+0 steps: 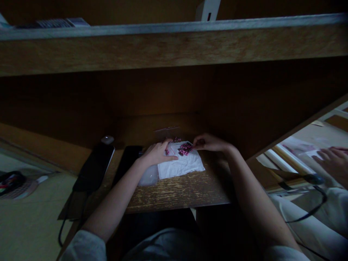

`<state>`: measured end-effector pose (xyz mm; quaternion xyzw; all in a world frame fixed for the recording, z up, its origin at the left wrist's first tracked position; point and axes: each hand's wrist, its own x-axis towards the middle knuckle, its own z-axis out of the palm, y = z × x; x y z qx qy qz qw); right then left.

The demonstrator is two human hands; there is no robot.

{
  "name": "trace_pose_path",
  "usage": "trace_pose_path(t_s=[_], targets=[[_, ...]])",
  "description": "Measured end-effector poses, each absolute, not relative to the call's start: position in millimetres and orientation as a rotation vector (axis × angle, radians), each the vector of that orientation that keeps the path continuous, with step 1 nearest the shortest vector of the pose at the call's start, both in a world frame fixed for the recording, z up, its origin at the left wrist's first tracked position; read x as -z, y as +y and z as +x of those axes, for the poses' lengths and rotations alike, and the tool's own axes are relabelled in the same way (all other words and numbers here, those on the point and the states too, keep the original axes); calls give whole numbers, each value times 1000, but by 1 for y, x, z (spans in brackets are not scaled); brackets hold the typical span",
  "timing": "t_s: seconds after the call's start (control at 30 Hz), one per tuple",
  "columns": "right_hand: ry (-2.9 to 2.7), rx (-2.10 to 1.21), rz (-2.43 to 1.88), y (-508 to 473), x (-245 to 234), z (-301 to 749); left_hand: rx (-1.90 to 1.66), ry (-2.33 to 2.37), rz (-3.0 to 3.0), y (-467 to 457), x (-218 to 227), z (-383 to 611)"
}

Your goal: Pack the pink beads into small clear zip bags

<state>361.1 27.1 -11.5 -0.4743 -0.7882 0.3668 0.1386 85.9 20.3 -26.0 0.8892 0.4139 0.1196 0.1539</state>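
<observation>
While both forearms extend over the near edge of the worn wooden desk, the left hand and right hand sit on either side of a small cluster of dark pink pieces lying on crumpled white paper. The cluster runs slantwise, its long axis rising from lower left to upper right, and the right hand is nearer: its fingertips meet the cluster's right end, though the dim view leaves unclear whether they pinch anything. The left hand sits just left of the cluster, fingers curled down over the paper's upper left corner beside a loose pink scrap; whether it grips that scrap cannot be told. A clear plastic bag touches the paper's left edge, with a black smartphone and a black tablet further left.
</observation>
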Motion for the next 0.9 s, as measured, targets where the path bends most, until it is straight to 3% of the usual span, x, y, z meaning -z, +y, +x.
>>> trace_pose_path(t_s=[0.37, 0.63, 0.9], targets=[[-2066, -982, -1038, 10, 12, 298, -335, 1204, 2552, 18, 24, 86], [-2191, -608, -1446, 26, 12, 343, -307, 1221, 2525, 19, 22, 85], [-2301, -641, -1536, 33, 21, 349, -316, 1219, 2523, 19, 23, 86]])
